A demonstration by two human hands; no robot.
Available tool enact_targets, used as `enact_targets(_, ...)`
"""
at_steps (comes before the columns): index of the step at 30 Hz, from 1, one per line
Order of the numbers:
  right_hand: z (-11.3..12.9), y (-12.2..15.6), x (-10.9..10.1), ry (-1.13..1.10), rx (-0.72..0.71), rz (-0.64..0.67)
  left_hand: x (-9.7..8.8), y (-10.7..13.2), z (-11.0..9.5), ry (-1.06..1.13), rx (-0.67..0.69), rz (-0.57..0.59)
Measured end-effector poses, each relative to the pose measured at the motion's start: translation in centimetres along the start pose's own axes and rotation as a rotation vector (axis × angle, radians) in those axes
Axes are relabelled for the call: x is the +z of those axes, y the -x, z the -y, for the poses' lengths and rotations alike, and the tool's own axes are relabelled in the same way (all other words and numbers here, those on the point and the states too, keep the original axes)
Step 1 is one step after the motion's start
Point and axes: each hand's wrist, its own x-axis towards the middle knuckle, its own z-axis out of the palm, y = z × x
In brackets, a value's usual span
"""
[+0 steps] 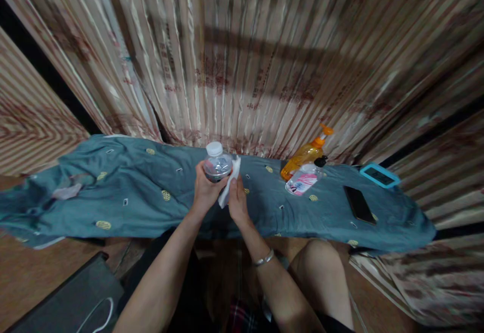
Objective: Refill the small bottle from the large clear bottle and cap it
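Observation:
My left hand (206, 190) is wrapped round a clear plastic bottle (218, 165) with a white cap, held upright over the cloth-covered table. In my right hand (238, 199) is a white tissue (229, 186), pressed along the bottle's right side. The fingers of that hand are closed on the tissue. Part of the bottle's lower body is hidden behind my hands. A silver bangle sits on my right wrist.
A green patterned cloth (143, 202) covers the narrow table. To the right are an orange pump bottle (300, 160), a clear bottle with a pink label (303, 179), a black phone (359, 204) and a blue-framed digital clock (379, 175). A striped curtain (234, 70) hangs behind.

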Motion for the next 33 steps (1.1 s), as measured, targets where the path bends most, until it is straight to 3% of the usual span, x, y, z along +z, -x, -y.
enact_targets(3, -2.6, 1.9, 0.2, -0.019, 0.09, -0.022, -0.5, -0.4, 0.2, 0.037, -0.031, -0.005)
enact_targets(6, -3.6, 1.7, -0.6, -0.047, 0.138, -0.01, -0.7, -0.4, 0.2, 0.091, -0.057, 0.034)
enact_targets(10, -1.7, -2.2, -1.7, -0.132, 0.139, 0.01, -0.1, 0.1, 0.1, 0.275, -0.096, 0.176)
enact_targets(15, 0.0, -6.0, -1.7, -0.217, 0.196, 0.069, 0.4, 0.3, 0.3, 0.377, -0.093, 0.218)
enact_targets(21, -3.4, -2.7, -2.0, -0.222, 0.297, 0.089, -1.0, -0.6, 0.8, 0.127, 0.034, 0.181)
enact_targets(24, -4.1, -1.6, -2.6, -0.202, 0.287, 0.066, -1.4, -0.7, 0.9, 0.166, -0.02, 0.155)
enact_targets(27, -2.5, -2.3, -3.0, -0.201, 0.216, 0.029, -1.3, -0.1, 0.7, 0.317, -0.067, 0.181)
enact_targets(30, 0.6, -3.7, -2.7, -0.22, 0.129, 0.02, -0.9, 0.6, 0.3, 0.378, -0.04, 0.277)
enact_targets(33, 3.1, -4.9, -1.8, -0.247, 0.08, 0.083, -0.4, 1.0, 0.1, 0.328, -0.038, 0.239)
